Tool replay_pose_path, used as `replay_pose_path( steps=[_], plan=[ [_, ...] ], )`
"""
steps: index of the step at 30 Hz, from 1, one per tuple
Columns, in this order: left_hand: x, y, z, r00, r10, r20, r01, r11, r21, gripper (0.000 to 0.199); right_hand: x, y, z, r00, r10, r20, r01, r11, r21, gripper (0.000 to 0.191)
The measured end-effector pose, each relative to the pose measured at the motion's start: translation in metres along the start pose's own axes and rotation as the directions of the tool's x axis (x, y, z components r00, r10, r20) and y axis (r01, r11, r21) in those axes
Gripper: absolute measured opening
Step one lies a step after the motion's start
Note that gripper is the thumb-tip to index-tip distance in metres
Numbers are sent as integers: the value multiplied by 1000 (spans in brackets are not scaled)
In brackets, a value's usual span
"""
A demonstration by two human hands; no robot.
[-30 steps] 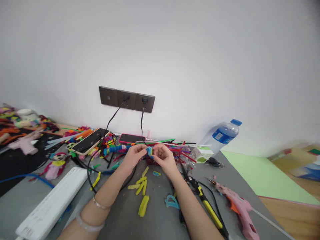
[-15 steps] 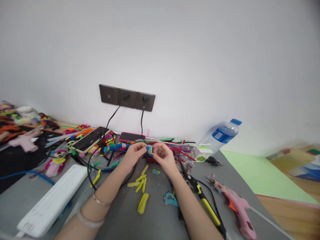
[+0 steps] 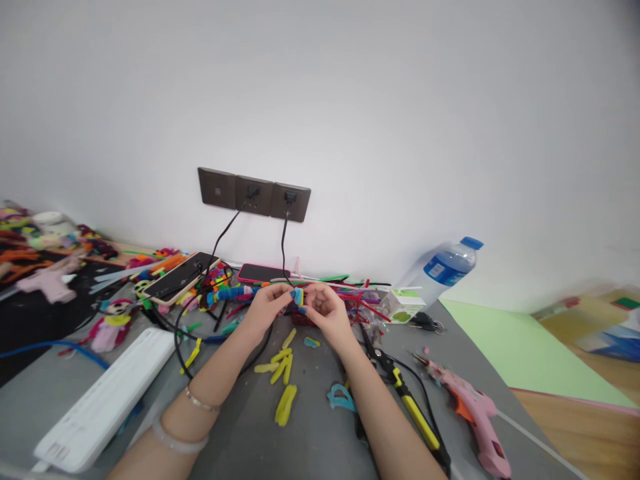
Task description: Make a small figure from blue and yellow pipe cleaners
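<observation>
Between my two hands, near the back of the grey table, is a small blue and yellow fuzzy piece (image 3: pixel 299 297). My left hand (image 3: pixel 270 307) pinches its left side. The fingertips of my right hand (image 3: pixel 325 311) close on its right side. Several yellow fuzzy pieces (image 3: pixel 285 405) lie on the table below my hands. A small blue and yellow piece (image 3: pixel 312 343) rests just under my right hand. Beside my right forearm lies a light blue looped piece (image 3: pixel 341 397).
Pliers with yellow handles (image 3: pixel 420 420) and a pink glue gun (image 3: pixel 477 417) lie on the right. A bottle (image 3: pixel 447 267) and a small box (image 3: pixel 404 305) stand behind them. Left are a white power strip (image 3: pixel 107 400), a phone (image 3: pixel 181 278) and black cables.
The small blue and yellow piece has turned slightly between my fingertips. Both hands stay in nearly the same place.
</observation>
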State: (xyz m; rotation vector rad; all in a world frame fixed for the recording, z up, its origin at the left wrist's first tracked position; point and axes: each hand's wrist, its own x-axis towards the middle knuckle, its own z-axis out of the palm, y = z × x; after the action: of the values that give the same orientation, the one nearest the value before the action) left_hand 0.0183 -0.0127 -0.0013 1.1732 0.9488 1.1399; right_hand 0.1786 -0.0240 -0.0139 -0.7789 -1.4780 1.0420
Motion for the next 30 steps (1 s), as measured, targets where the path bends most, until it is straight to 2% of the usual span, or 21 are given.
replay_pose_path(
  steps=[30],
  plan=[
    [0, -1, 0, 1000, 4, 19, -4, 1000, 0, 26, 0, 1, 0, 1000, -10, -6, 10, 1000, 6, 31]
  ],
)
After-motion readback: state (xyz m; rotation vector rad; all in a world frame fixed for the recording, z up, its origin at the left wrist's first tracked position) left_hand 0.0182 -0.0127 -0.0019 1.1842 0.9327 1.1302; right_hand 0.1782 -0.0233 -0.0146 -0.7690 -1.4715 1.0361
